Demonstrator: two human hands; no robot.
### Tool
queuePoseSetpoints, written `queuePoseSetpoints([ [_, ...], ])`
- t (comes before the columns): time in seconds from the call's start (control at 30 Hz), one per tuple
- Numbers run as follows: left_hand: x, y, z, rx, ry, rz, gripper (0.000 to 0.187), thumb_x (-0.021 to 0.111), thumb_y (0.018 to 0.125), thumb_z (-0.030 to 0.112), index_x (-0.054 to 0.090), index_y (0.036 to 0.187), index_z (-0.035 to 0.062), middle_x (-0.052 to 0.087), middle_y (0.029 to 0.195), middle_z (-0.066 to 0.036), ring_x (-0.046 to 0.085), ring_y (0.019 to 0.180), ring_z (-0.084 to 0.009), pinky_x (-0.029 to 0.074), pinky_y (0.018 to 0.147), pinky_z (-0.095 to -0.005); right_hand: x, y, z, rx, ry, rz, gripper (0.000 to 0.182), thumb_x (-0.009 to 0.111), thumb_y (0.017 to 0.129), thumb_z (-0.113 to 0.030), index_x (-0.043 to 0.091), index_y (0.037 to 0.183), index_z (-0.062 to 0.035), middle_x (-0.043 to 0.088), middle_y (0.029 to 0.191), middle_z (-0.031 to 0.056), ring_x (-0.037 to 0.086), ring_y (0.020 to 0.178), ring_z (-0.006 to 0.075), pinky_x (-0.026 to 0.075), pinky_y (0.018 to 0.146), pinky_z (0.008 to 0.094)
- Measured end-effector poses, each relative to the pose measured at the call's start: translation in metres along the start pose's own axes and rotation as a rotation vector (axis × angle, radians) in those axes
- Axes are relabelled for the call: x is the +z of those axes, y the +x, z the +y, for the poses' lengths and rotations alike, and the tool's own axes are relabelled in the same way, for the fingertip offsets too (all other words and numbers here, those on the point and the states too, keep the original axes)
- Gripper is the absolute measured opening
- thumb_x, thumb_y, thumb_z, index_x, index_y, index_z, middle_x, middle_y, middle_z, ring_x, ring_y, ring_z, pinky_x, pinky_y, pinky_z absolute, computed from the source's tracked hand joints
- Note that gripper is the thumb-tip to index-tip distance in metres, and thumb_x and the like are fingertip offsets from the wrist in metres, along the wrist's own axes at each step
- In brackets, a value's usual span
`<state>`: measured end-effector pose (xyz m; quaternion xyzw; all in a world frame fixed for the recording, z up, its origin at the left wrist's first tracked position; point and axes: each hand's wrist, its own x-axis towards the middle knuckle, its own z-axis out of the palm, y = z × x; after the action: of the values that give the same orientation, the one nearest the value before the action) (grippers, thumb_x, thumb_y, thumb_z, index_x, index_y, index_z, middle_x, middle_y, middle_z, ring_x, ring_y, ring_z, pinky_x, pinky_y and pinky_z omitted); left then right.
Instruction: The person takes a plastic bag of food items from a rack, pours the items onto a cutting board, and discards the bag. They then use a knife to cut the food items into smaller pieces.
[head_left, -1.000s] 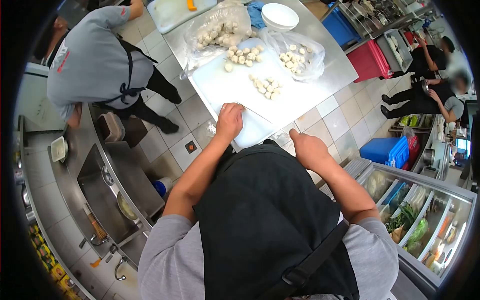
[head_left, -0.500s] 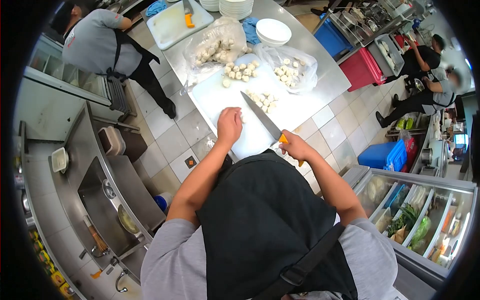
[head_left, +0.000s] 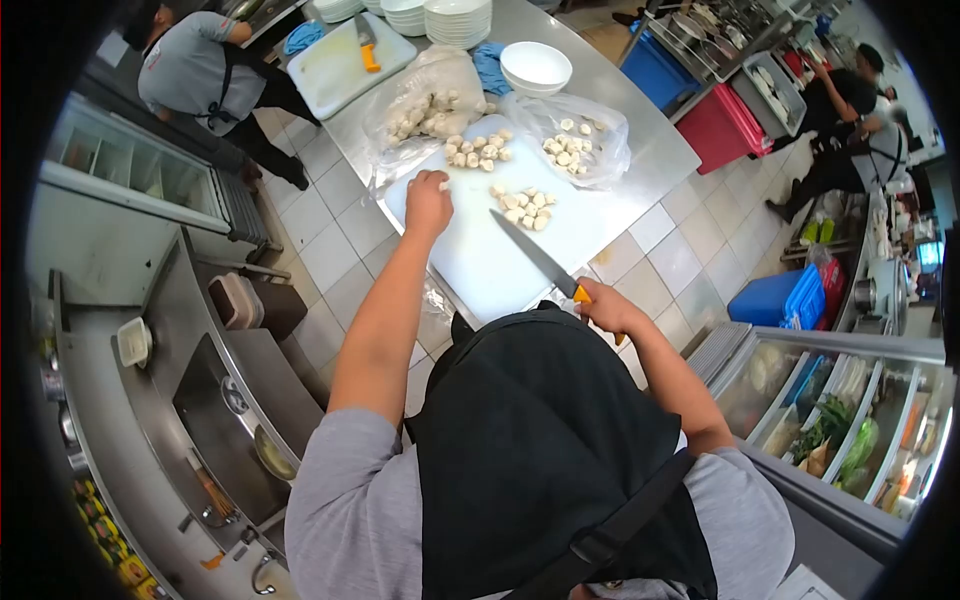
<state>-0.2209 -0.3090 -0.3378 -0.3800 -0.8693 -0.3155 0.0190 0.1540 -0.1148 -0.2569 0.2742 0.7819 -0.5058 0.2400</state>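
My right hand (head_left: 606,305) grips the orange handle of a kitchen knife (head_left: 535,254), its long blade angled over the white cutting board (head_left: 480,268). My left hand (head_left: 430,203) is at the board's left edge, fingers curled round a small whitish mushroom (head_left: 444,186) that shows at the fingertips. Beyond it lies a pile of whole button mushrooms (head_left: 478,152). Pale trimmed-looking mushrooms (head_left: 526,207) form a second group near the knife tip. A clear plastic bag (head_left: 440,85) of mushrooms lies behind, and an open plastic bag (head_left: 610,150) with more pieces lies to the right.
At the back of the steel table (head_left: 655,150) are stacked white plates (head_left: 458,20), white bowls (head_left: 536,66), blue cloths (head_left: 489,68) and another board with an orange-handled knife (head_left: 368,45). A sink (head_left: 215,400) is at left, a glass-topped fridge (head_left: 840,420) at right. Other people stand at both sides.
My left hand has moved forward and left, from mid-board to beside the whole mushrooms. The single mushroom lying apart there is now at its fingers. The knife has shifted slightly down and right.
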Motion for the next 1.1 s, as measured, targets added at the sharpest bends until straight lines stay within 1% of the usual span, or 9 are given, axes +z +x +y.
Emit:
queuePoseSetpoints([
  [0.1, 0.000, -0.031, 0.015, 0.005, -0.095, 0.190, 0.037, 0.077, 0.089, 0.002, 0.071, 0.126, 0.0018, 0.073, 0.117, -0.021, 0.067, 0.110, -0.0427, 0.055, 0.099, -0.0534, 0.009, 0.024, 0.032, -0.049, 0.000, 0.083, 0.030, 0.070, 0.100, -0.010, 0.059, 0.126, -0.0001, 0.074, 0.097, 0.0202, 0.075, 0.079, 0.0298, 0.058, 0.081, 0.0435],
  [0.13, -0.007, -0.046, 0.033, -0.081, -0.129, 0.118, 0.040, 0.080, 0.089, 0.005, 0.070, 0.127, 0.0010, 0.073, 0.114, -0.020, 0.068, 0.109, -0.0410, 0.055, 0.098, -0.0514, 0.009, 0.017, 0.023, -0.025, 0.011, 0.104, 0.031, 0.072, 0.100, -0.013, 0.058, 0.126, 0.0003, 0.076, 0.102, 0.0253, 0.078, 0.090, 0.0381, 0.059, 0.086, 0.0474],
  [0.2, -0.004, -0.072, 0.055, -0.176, -0.161, 0.032, 0.044, 0.083, 0.088, 0.008, 0.069, 0.129, 0.0002, 0.073, 0.110, -0.019, 0.069, 0.107, -0.0394, 0.056, 0.096, -0.0494, 0.015, 0.014, 0.020, -0.075, -0.099, 0.182, 0.033, 0.072, 0.100, -0.014, 0.059, 0.126, 0.0005, 0.076, 0.106, 0.0283, 0.076, 0.098, 0.0434, 0.058, 0.089, 0.0502],
  [0.27, 0.006, -0.097, 0.067, 0.062, -0.215, 0.008, 0.040, 0.084, 0.088, 0.007, 0.069, 0.125, 0.0018, 0.073, 0.106, -0.017, 0.069, 0.107, -0.0381, 0.056, 0.093, -0.0487, 0.013, 0.011, 0.001, -0.051, -0.212, 0.201, 0.036, 0.073, 0.099, -0.016, 0.059, 0.127, 0.0023, 0.074, 0.119, 0.0352, 0.068, 0.119, 0.0548, 0.055, 0.098, 0.0570],
  [0.43, 0.016, -0.118, 0.074, 0.163, -0.197, 0.038, 0.037, 0.083, 0.087, 0.005, 0.069, 0.121, 0.0020, 0.072, 0.109, -0.016, 0.067, 0.106, -0.0392, 0.055, 0.093, -0.0493, 0.014, 0.015, -0.024, -0.097, -0.364, 0.223, 0.032, 0.067, 0.098, -0.009, 0.059, 0.125, 0.0060, 0.074, 0.116, 0.0338, 0.070, 0.115, 0.0531, 0.056, 0.097, 0.0579],
  [0.5, 0.009, -0.119, 0.078, 0.267, -0.178, 0.172, 0.029, 0.080, 0.088, 0.002, 0.071, 0.116, 0.0015, 0.071, 0.107, -0.015, 0.066, 0.106, -0.0392, 0.055, 0.093, -0.0490, 0.015, 0.017, -0.032, -0.151, -0.438, 0.270, 0.032, 0.063, 0.096, -0.004, 0.058, 0.126, 0.0058, 0.074, 0.112, 0.0331, 0.071, 0.111, 0.0525, 0.057, 0.095, 0.0572],
  [0.63, 0.015, -0.125, 0.072, 0.198, -0.218, 0.137, 0.018, 0.075, 0.090, -0.002, 0.072, 0.108, 0.0016, 0.070, 0.105, -0.015, 0.066, 0.103, -0.0395, 0.054, 0.091, -0.0484, 0.018, 0.024, -0.047, -0.183, -0.485, 0.250, 0.033, 0.062, 0.094, 0.000, 0.056, 0.127, 0.0056, 0.073, 0.108, 0.0324, 0.073, 0.106, 0.0509, 0.059, 0.091, 0.0559],
  [0.7, 0.014, -0.122, 0.076, 0.211, -0.235, 0.151, 0.012, 0.070, 0.092, -0.006, 0.071, 0.102, 0.0001, 0.071, 0.104, -0.017, 0.067, 0.101, -0.0396, 0.055, 0.090, -0.0477, 0.016, 0.024, -0.059, -0.107, -0.607, 0.107, 0.034, 0.063, 0.092, 0.001, 0.056, 0.125, 0.0054, 0.073, 0.107, 0.0309, 0.075, 0.103, 0.0491, 0.061, 0.087, 0.0557],
  [1.1, 0.022, -0.123, 0.072, 0.234, -0.169, 0.149, 0.016, 0.069, 0.091, -0.005, 0.070, 0.104, 0.0028, 0.069, 0.103, -0.015, 0.065, 0.098, -0.0396, 0.053, 0.090, -0.0478, 0.004, -0.015, -0.124, -0.115, -0.749, 0.040, 0.036, 0.070, 0.094, -0.003, 0.061, 0.128, 0.0031, 0.075, 0.116, 0.0269, 0.079, 0.107, 0.0431, 0.064, 0.090, 0.0509],
])
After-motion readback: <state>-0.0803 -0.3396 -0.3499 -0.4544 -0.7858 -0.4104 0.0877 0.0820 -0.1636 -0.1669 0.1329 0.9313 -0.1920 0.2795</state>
